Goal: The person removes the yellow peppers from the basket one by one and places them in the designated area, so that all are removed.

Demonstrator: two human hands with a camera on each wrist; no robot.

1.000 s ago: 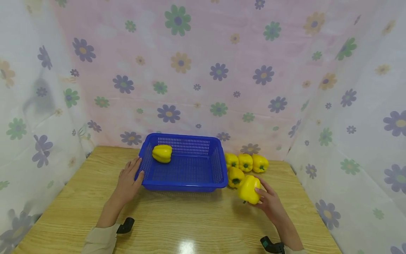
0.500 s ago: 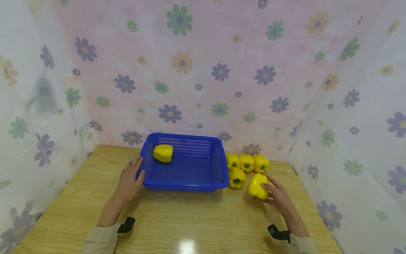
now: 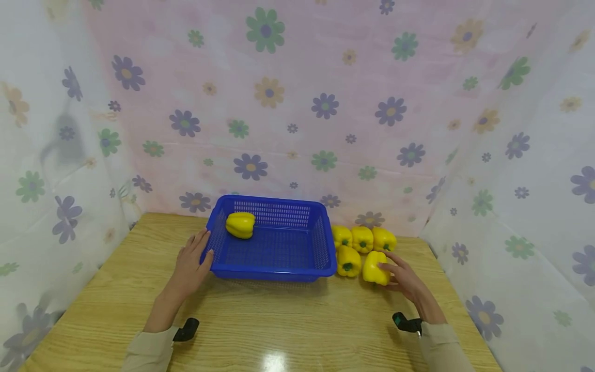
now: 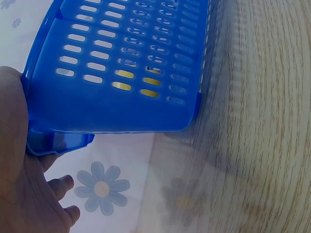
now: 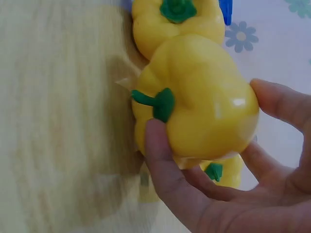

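A yellow bell pepper point(image 3: 374, 268) with a green stem is held in my right hand point(image 3: 405, 279), low at the table's right side. In the right wrist view, thumb and fingers surround this bell pepper point(image 5: 214, 102), one fingertip beside its stem. My left hand point(image 3: 188, 264) rests against the left rim of a blue plastic basket point(image 3: 269, 270), its fingers extended and thumb apart. From the left wrist, the basket's slotted wall point(image 4: 112, 104) fills the upper part, with the fingertips below its rim. Inside the basket, another yellow bell pepper point(image 3: 240, 225) lies at the back left.
Several yellow bell peppers point(image 3: 362, 239) stand close together right of the basket, three in a back row and one bell pepper point(image 3: 348, 261) in front. A wooden table point(image 3: 279, 320) carries everything. Flower-patterned cloth point(image 3: 297, 129) encloses the back and both sides.
My right hand has carried its bell pepper rightward and away from me, down beside the front pepper of the group. The left hand keeps its place on the basket rim.
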